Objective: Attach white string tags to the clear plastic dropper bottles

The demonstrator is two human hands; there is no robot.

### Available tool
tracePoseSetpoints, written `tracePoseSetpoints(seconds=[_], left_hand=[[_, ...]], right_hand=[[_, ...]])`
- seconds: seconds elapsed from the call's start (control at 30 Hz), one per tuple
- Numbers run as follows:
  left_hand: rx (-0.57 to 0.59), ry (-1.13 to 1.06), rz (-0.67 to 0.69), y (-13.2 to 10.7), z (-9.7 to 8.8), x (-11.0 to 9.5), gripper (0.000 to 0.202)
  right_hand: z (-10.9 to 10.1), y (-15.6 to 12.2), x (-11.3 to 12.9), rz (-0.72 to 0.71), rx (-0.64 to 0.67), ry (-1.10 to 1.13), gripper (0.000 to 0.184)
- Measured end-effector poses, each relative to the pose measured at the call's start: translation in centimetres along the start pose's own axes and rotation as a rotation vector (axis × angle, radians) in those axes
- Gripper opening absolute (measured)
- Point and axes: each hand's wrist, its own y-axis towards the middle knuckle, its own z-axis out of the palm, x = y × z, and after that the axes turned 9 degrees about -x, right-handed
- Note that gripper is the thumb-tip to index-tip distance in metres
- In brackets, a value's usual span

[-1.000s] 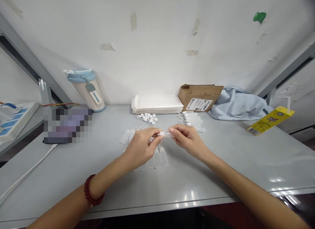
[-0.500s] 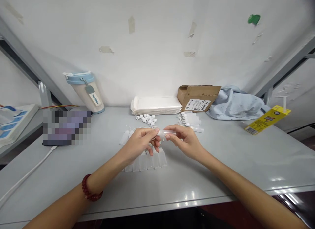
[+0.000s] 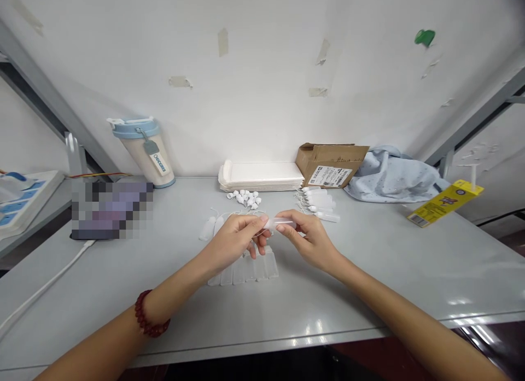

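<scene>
My left hand (image 3: 233, 241) and my right hand (image 3: 307, 236) meet above the middle of the grey table (image 3: 369, 271), both pinching one small clear plastic tube (image 3: 280, 223) held level between them. My left fingers close on its capped left end, my right fingers grip its body. A row of several flat translucent pieces (image 3: 246, 271) lies on the table just below my hands. Loose white caps (image 3: 245, 197) sit in a cluster behind them, and a small pile of capped tubes (image 3: 320, 203) lies to the right of the caps.
A stack of white trays (image 3: 262, 176) and a cardboard box (image 3: 332, 165) stand at the wall. A blue-lidded tumbler (image 3: 143, 148) is back left, a pale cloth (image 3: 394, 176) and yellow package (image 3: 445, 203) back right. A white cable (image 3: 45, 288) runs along the left.
The tube has slid a little to the right between my fingers, and my left fingers have shifted their pinch on its cap end. My hands stay in about the same place.
</scene>
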Motion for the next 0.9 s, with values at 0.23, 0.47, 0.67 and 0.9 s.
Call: tracePoseSetpoints(seconds=[0.23,0.47,0.67,0.9], left_hand=[[-0.011,0.082,0.088,0.0,-0.2,0.2,0.039],[-0.072,0.258,0.166,-0.5,0.1,-0.3,0.033],[-0.156,0.458,0.375,-0.8,0.4,0.1,0.017],[-0.171,0.633,0.604,-0.4,0.4,1.4,0.018]], right_hand=[[-0.1,0.0,0.2,0.051,0.011,-0.002,0.028],[-0.2,0.1,0.1,0.201,0.059,0.158,0.032],[0.0,0.4,-0.2,0.390,0.102,0.389,0.041],[-0.1,0.9,-0.2,0.563,0.183,0.519,0.048]])
